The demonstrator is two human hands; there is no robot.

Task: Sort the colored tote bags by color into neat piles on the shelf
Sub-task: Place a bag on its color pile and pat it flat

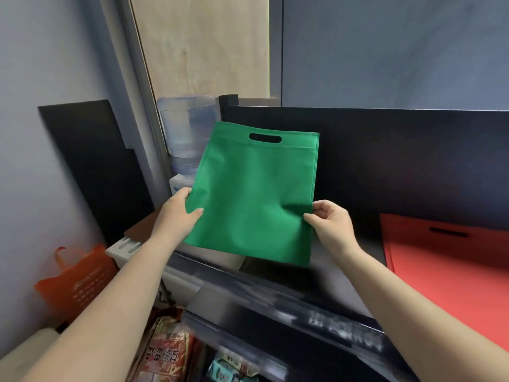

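both hands (pixel 179 213) (pixel 329 220) grip green tote bag's (pixel 253 194) side edges.

Grey-blue walls (pixel 385 51) flank a pale wooden panel (pixel 203 45) at twelve o'clock, a water dispenser (pixel 187 133) stands below it, and a black board (pixel 93 166) leans at nine o'clock.

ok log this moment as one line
left hand: pinches green tote bag | right hand: pinches opposite edge | bag: held above shelf | red tote pile: on shelf, right
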